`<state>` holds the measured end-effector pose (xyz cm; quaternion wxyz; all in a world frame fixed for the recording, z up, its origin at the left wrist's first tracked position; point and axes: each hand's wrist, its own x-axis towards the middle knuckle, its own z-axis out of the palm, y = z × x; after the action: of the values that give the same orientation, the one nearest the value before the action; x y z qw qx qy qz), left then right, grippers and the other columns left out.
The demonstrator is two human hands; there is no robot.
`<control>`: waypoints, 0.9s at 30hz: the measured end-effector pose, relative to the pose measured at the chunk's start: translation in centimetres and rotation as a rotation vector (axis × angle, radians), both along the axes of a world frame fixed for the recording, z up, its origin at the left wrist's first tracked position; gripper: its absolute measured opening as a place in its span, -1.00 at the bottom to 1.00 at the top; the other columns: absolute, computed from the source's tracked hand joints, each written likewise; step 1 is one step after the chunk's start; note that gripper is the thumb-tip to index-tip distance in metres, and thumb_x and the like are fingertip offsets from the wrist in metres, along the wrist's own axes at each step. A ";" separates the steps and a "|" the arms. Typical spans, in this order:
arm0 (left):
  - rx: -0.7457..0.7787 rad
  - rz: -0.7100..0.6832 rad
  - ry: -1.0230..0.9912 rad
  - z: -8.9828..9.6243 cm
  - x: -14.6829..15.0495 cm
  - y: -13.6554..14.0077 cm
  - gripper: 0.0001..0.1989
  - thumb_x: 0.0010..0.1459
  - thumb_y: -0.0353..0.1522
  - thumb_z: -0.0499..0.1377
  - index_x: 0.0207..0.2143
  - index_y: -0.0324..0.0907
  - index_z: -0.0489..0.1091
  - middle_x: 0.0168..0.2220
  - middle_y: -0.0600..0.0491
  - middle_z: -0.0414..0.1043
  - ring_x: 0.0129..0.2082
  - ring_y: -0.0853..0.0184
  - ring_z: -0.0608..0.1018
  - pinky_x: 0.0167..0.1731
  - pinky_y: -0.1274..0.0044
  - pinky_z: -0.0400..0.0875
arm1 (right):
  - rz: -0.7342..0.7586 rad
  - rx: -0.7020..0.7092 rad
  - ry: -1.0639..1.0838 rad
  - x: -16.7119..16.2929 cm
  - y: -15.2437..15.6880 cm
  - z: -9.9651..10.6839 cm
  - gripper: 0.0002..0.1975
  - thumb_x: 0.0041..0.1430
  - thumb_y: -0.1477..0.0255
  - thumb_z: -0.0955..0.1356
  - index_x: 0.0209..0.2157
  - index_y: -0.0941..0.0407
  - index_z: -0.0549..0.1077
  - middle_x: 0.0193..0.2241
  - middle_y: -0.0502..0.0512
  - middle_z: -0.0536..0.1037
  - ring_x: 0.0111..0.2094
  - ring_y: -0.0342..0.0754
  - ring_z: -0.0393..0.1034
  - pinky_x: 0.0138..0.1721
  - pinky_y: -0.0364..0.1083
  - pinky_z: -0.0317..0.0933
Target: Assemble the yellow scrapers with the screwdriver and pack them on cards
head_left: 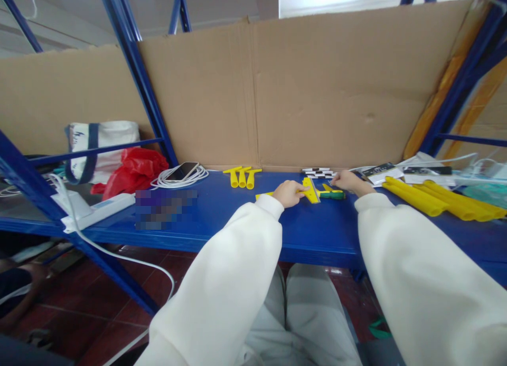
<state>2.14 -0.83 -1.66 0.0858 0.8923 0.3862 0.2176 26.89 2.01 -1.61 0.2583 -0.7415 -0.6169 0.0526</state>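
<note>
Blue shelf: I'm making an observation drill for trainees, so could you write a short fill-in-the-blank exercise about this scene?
The tool held in the left hand is mainly coloured ____.
The tall brown backing behind the blue shelf is made of ____.
The yellow T-shaped pieces grouped left of that hand number ____.

Missing words: yellow; cardboard; three.

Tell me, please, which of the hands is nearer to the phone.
Left. The left hand is to the right of the phone, holding a yellow tool; the right hand is farther right, near the green handle.
</note>
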 end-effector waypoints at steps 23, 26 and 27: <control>0.064 0.006 0.078 0.4 0.1 -0.6 -0.66 0.24 -0.44 0.19 0.05 -0.05 0.52 0.00 -0.03 0.57 0.02 0.24 0.58 0.07 0.47 0.39 | 0.405 0.100 0.293 -6.6 -1.7 1.5 -0.85 -0.03 0.57 0.38 -0.62 0.13 0.44 -0.42 0.06 0.60 -0.25 -0.03 0.49 -0.12 -0.11 0.32; 0.077 0.007 0.110 0.5 0.1 -0.8 -0.65 0.26 -0.42 0.18 0.07 -0.06 0.50 0.01 -0.06 0.56 0.04 0.21 0.57 0.08 0.47 0.39 | 0.393 0.081 0.314 -6.8 -1.8 1.5 -0.84 -0.01 0.58 0.38 -0.61 0.13 0.42 -0.42 0.07 0.59 -0.27 -0.05 0.48 -0.11 -0.10 0.31; 0.084 0.005 0.120 0.6 0.1 -0.9 -0.65 0.26 -0.41 0.17 0.08 -0.06 0.50 0.01 -0.06 0.55 0.04 0.20 0.56 0.08 0.47 0.39 | 0.393 0.079 0.334 -6.8 -1.8 1.4 -0.85 0.00 0.58 0.38 -0.59 0.13 0.42 -0.41 0.07 0.59 -0.27 -0.05 0.47 -0.11 -0.09 0.32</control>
<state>2.23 -1.72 -1.08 0.0243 0.9056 0.3834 0.1798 20.12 0.17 -0.22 0.3702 -0.5779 -0.6995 0.1992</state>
